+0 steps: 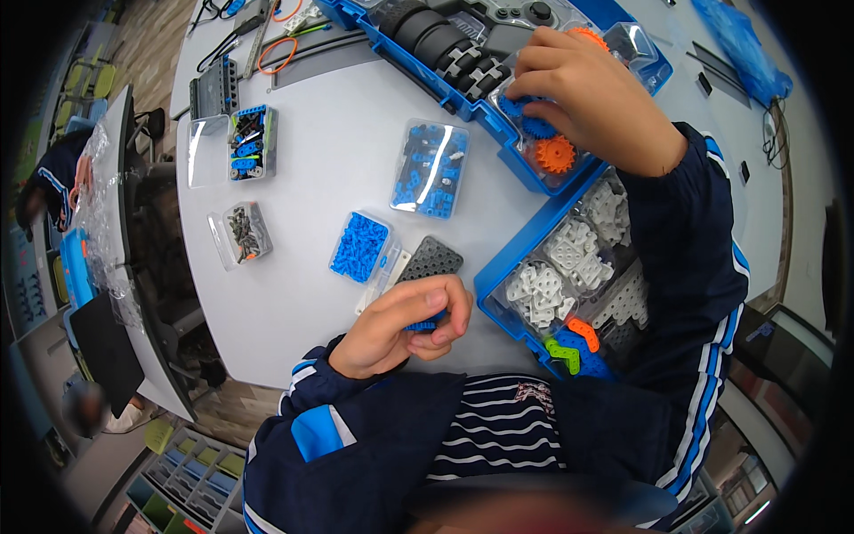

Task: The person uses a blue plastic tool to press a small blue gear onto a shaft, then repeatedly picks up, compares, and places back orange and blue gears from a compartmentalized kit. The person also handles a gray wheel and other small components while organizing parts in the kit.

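My left hand (400, 325) is curled near the table's front edge, around a blue toothed gear (421, 327) mostly hidden by the fingers. Up at the right, my right hand (592, 98) reaches into a blue storage case (525, 173). Its thumb and fingers close on a blue gear (537, 128), and the fingertips are partly hidden. An orange gear (555, 154) lies just below that hand in the same clear compartment. Beyond the left hand are a dark grey perforated plate (431, 258) and an open clear box of small blue pins (360, 247).
A blue tray (487, 283) at right holds white connectors (539, 294), with orange and green angled pieces. A lidded clear box of blue parts (431, 169) stands mid-table. Two open small-part boxes (252, 147) (245, 233) sit left. Black wheels (431, 40) fill the case's far part.
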Motion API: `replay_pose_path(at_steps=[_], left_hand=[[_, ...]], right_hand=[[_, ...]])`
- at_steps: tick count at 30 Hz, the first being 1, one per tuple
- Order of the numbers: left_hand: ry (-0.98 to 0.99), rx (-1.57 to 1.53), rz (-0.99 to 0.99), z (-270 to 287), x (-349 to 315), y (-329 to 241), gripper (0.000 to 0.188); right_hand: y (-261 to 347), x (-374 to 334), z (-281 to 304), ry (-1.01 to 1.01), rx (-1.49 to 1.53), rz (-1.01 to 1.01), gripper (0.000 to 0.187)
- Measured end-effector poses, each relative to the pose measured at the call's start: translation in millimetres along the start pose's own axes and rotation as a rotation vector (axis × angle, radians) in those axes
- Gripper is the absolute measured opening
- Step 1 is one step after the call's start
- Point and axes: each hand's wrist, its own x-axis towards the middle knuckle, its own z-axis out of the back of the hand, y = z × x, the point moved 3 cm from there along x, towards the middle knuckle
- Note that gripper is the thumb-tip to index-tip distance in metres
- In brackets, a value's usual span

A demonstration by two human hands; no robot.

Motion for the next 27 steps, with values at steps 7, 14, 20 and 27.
replay_pose_path(at_steps=[7,14,20,27], left_hand=[[0.01,0.02,-0.012,0,1,0,0.038],[-0.001,0.014,-0.015,1,0,0,0.039],[0.005,0.05,0.004,1,1,-2,0.048],[-0.018,-0.072,0.071,-9,0,6,0.073]], right_hand=[[0,0,-2,0.005,-0.068,0.039,0.022],[-8,2,2,0.01,0.05,0.06,0.018],[-16,0,28,-0.107,0.351,-0.022,0.014],[108,-17,23,0.192,0.702,0.161,0.034]])
